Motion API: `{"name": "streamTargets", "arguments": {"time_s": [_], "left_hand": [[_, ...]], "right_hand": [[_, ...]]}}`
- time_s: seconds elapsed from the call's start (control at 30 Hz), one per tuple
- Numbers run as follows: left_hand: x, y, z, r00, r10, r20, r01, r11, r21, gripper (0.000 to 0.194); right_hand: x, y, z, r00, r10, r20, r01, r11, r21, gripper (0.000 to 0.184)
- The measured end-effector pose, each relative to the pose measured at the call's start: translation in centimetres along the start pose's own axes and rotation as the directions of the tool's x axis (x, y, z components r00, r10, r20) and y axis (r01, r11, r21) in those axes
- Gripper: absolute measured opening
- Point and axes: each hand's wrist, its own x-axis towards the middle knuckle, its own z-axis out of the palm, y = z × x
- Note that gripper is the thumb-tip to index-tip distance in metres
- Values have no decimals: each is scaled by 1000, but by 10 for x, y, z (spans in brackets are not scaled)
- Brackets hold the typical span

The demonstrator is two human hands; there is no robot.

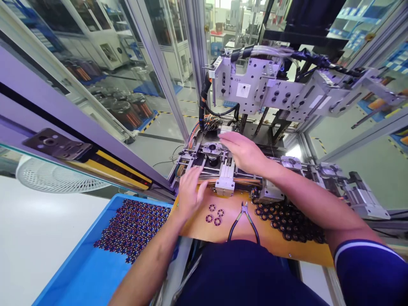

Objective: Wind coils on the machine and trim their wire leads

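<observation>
My left hand (190, 192) is at the near left of a metal fixture (212, 149), fingers stretched forward and thumb apart. No object shows in it. My right hand (245, 153) reaches over the machine's rail just right of that fixture, its fingers extended and close together; the underside is hidden. A dark round part sits in the fixture between the two hands. Several small ring-shaped coil cores (217, 221) lie on the orange-yellow work surface (197, 227) below my left hand. Beside them rests a pair of cutting pliers (244, 210) with its handles spread.
A blue tray (79, 272) at the left holds many ring cores (134, 225). Dark round parts (287, 219) are massed under my right forearm. A metal gantry plate (255, 85) with cables hangs above the rail. Frame posts and a yellow-edged sensor bar (111, 168) stand left.
</observation>
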Motion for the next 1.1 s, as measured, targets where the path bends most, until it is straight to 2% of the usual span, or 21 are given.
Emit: {"name": "streamTargets", "arguments": {"time_s": [0.1,0.2,0.27,0.37,0.47,0.53,0.6,0.7,0.77,0.8,0.87,0.9,0.97,1.03,1.1], "left_hand": [[59,1,7,985,113,131,-123,989,76,46],[89,4,18,966,145,214,-177,974,140,45],[93,6,22,957,148,250,-192,968,163,45],[94,8,21,936,157,316,-240,940,244,47],[97,9,15,909,134,394,-279,899,337,49],[97,13,10,902,86,422,-246,907,341,51],[90,22,4,929,65,364,-184,935,304,54],[60,49,-5,990,122,73,-132,978,162,51],[30,71,-10,985,155,-74,-152,987,42,45],[14,81,-12,983,163,-86,-166,986,-21,43],[-15,99,-13,985,165,-43,-169,976,-139,38],[-27,107,-11,990,144,13,-139,972,-188,35],[-44,118,-6,980,64,189,-7,958,-287,30],[-54,126,2,916,-8,402,186,895,-405,34],[-57,131,8,842,-21,539,344,790,-507,39]], "right_hand": [[-48,-33,-39,983,3,-185,3,999,37,43],[-119,-62,-55,960,64,-271,-45,996,76,56],[-171,-76,-48,949,171,-265,-156,985,76,56],[-236,-91,-19,901,367,-230,-365,929,51,41],[-269,-101,15,853,485,-195,-491,871,15,28],[-273,-104,34,841,516,-160,-522,853,5,23],[-268,-103,49,834,538,-126,-541,841,3,20],[-257,-98,66,813,575,-92,-576,817,12,17],[-252,-94,74,798,597,-84,-597,802,34,15],[-250,-92,76,791,606,-86,-604,795,52,17],[-245,-92,76,786,610,-101,-601,792,109,23],[-243,-94,73,787,606,-113,-590,794,150,24],[-234,-103,60,794,591,-144,-550,799,244,21],[-223,-115,43,799,576,-174,-501,797,338,18],[-210,-126,25,786,582,-208,-429,756,494,14]]}}
